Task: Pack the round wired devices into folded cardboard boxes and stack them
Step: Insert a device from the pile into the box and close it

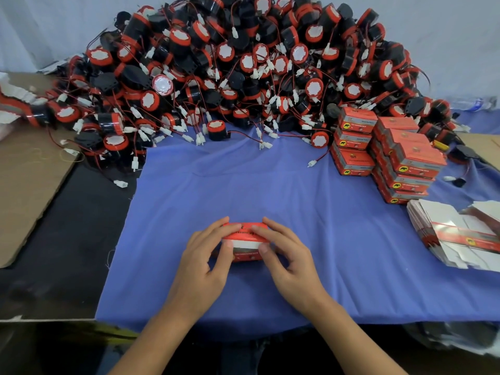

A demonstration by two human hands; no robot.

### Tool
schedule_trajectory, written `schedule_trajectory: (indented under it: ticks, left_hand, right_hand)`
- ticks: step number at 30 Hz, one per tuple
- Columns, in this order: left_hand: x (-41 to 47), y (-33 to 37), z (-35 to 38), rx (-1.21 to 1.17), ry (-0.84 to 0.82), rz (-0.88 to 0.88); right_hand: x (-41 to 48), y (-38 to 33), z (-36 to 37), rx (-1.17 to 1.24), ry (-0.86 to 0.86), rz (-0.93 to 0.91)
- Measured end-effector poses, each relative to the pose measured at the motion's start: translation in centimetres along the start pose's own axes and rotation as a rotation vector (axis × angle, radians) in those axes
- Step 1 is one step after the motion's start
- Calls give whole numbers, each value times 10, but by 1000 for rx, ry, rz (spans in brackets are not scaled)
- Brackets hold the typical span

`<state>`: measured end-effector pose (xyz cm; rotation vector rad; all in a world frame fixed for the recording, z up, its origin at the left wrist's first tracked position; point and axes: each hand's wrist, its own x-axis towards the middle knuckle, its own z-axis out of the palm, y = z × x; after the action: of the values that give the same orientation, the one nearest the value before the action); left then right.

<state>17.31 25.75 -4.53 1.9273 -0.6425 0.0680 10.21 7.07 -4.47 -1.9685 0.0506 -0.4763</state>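
I am holding one red cardboard box [245,243] between both hands at the near centre of the blue cloth [270,185] covering the surface. My left hand [201,262] and right hand [288,257] are each gripping an end, fingers over the top flap, thumbs on the front face — this appears to be the closing step. I cannot see whether a device is inside. The pile of round wired devices [230,63] is lying beyond; the stack of packed boxes [389,155] is standing far right, flat blanks [454,234] beside it. The next move calls for tucking the flap, then carrying the box to that stack.
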Motion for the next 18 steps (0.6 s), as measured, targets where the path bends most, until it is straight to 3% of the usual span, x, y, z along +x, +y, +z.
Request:
schedule_trajectory:
  ticks: [9, 18]
  left_hand:
    - [1, 6, 1, 84, 67, 107]
    - [-3, 7, 2, 95, 76, 70]
  right_hand:
    - [1, 0, 2, -83, 94, -78]
    - [-1, 0, 3, -101, 99, -57]
